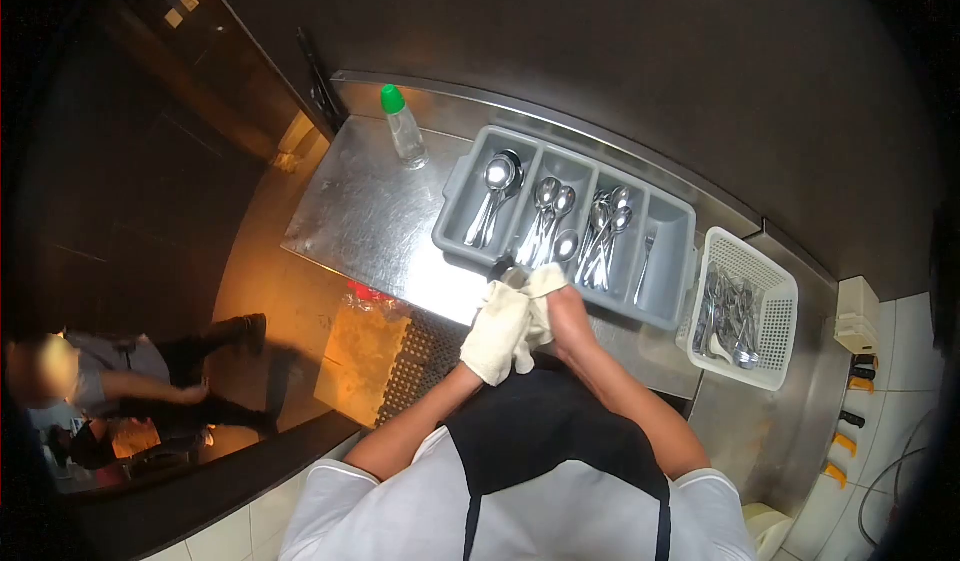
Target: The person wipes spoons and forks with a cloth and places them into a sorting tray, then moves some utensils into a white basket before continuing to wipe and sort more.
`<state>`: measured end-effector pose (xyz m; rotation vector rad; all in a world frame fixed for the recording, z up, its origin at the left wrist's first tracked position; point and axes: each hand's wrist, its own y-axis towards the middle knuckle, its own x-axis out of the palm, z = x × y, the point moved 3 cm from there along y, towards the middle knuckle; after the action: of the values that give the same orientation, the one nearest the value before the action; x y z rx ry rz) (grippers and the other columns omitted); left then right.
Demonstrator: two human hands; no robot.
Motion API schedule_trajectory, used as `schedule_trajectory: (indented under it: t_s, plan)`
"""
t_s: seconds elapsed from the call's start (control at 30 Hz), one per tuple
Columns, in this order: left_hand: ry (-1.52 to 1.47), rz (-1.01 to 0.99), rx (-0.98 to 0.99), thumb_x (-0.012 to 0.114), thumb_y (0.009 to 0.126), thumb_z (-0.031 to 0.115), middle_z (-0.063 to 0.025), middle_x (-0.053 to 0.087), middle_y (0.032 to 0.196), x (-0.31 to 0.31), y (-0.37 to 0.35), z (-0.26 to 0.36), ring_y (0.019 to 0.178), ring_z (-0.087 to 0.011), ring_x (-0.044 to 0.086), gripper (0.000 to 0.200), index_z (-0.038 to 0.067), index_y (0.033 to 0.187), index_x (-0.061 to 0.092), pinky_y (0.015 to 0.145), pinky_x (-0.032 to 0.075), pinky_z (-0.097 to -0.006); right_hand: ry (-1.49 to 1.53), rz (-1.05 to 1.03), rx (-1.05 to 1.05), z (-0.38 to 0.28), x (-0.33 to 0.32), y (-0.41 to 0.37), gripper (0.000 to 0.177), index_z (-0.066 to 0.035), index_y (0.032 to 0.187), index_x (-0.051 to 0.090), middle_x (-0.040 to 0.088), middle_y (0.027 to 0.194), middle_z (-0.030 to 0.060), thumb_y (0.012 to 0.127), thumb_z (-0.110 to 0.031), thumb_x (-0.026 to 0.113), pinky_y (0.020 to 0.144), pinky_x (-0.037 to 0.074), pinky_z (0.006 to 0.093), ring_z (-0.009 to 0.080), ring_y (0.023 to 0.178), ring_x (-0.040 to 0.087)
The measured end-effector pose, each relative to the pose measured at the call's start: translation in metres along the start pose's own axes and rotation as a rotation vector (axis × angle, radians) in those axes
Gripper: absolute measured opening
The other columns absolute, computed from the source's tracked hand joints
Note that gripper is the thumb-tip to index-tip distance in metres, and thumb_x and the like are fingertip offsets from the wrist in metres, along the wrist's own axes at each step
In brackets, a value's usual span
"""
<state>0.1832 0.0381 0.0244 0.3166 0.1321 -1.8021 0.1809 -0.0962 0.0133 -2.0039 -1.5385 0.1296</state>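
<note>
Both hands at near edge of cutlery tray (452,201) on table (360,201). Left hand (490,341) wrapped in cloth (540,283), clenched. Right hand (568,316) fisted on same cloth. Basket (790,291) right of tray, bottle (405,131) left.

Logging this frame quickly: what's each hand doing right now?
Left hand: covered by the cloth, closed on it.
Right hand: closed, gripping the same cloth beside the cutlery tray.
</note>
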Motion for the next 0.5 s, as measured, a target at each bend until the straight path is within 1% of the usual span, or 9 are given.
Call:
schedule_trajectory:
  t_s: [0.03,0.07,0.1,0.17,0.2,0.3,0.37,0.43,0.5]
  plan:
    - [0.334,-0.016,0.336,0.046,0.098,0.022,-0.0017,0.046,0.066,0.005,-0.001,-0.001,0.053,-0.0111,0.046,0.020,0.009,0.084,0.052,0.049,0.039,-0.0295,-0.031,0.074,0.035,-0.006,-0.010,0.006,0.029,0.001,0.107,0.060,0.067,0.101,0.0135,0.100,-0.016,0.039,0.078,0.053,0.0343,0.0219,0.090,0.066]
    - [0.601,0.001,0.551,0.048,0.090,0.012,-0.0022,0.046,0.067,0.001,0.005,0.029,0.052,-0.0087,0.042,0.015,0.008,0.077,0.050,0.045,0.034,-0.0306,0.051,0.064,0.041,-0.019,-0.019,0.012,0.029,0.001,0.107,0.060,0.067,0.101,0.0131,0.100,-0.017,0.038,0.078,0.054,0.0346,0.0219,0.088,0.066]
    - [0.265,-0.081,0.200,0.047,0.090,0.012,-0.0013,0.045,0.066,-0.001,0.010,0.029,0.052,-0.0092,0.041,0.014,0.008,0.077,0.050,0.046,0.035,-0.0307,0.131,0.056,0.048,-0.033,-0.031,0.018,0.030,0.000,0.107,0.060,0.067,0.101,0.0127,0.100,-0.018,0.038,0.077,0.055,0.0349,0.0219,0.087,0.067]
    - [-0.408,-0.240,-0.498,0.046,0.088,0.011,0.0005,0.041,0.063,0.008,0.007,0.030,0.053,-0.0101,0.041,0.012,0.008,0.077,0.049,0.049,0.035,-0.0310,0.255,-0.160,0.087,-0.037,-0.061,0.050,0.031,-0.002,0.104,0.061,0.068,0.100,0.0117,0.100,-0.021,0.037,0.074,0.057,0.0343,0.0212,0.084,0.068]
    - [0.015,-0.414,-0.427,0.043,0.090,0.011,0.0033,0.038,0.061,-0.005,0.022,0.069,0.053,-0.0096,0.039,0.016,0.008,0.075,0.048,0.048,0.033,-0.0309,0.282,-0.217,0.104,-0.054,-0.052,0.037,0.026,-0.002,0.108,0.061,0.068,0.098,0.0101,0.098,-0.021,0.045,0.074,0.057,0.0320,0.0192,0.085,0.068]
    - [-0.326,-0.263,-0.432,0.041,0.092,0.011,0.0032,0.038,0.062,0.012,0.014,0.042,0.054,-0.0092,0.037,0.021,0.008,0.072,0.046,0.049,0.033,-0.0305,0.009,-0.157,0.022,-0.058,-0.038,0.013,0.024,-0.002,0.111,0.063,0.069,0.100,0.0091,0.094,-0.016,0.053,0.078,0.055,0.0305,0.0180,0.088,0.068]
    - [-0.185,-0.397,-0.193,0.041,0.095,0.012,0.0026,0.040,0.063,0.008,0.011,0.053,0.058,-0.0081,0.039,0.026,0.008,0.070,0.044,0.051,0.033,-0.0279,-0.332,-0.113,-0.248,-0.053,-0.029,0.012,0.023,0.002,0.111,0.064,0.070,0.102,0.0087,0.092,-0.007,0.053,0.082,0.051,0.0293,0.0164,0.091,0.066]
    - [-0.444,-0.421,-0.402,0.043,0.095,0.012,0.0021,0.042,0.065,0.006,0.004,0.064,0.059,-0.0075,0.040,0.025,0.007,0.070,0.045,0.052,0.034,-0.0268,-0.331,0.013,-0.378,-0.051,-0.038,0.027,0.025,0.003,0.110,0.063,0.070,0.099,0.0100,0.092,-0.004,0.048,0.081,0.052,0.0303,0.0171,0.091,0.066]
    - [-0.581,-0.359,-0.495,0.044,0.095,0.012,0.0017,0.044,0.066,0.006,-0.004,0.061,0.060,-0.0072,0.042,0.025,0.007,0.070,0.046,0.053,0.035,-0.0262,-0.062,0.158,-0.391,-0.061,-0.052,0.038,0.027,0.004,0.107,0.063,0.070,0.097,0.0112,0.091,-0.004,0.044,0.079,0.052,0.0313,0.0178,0.090,0.067]
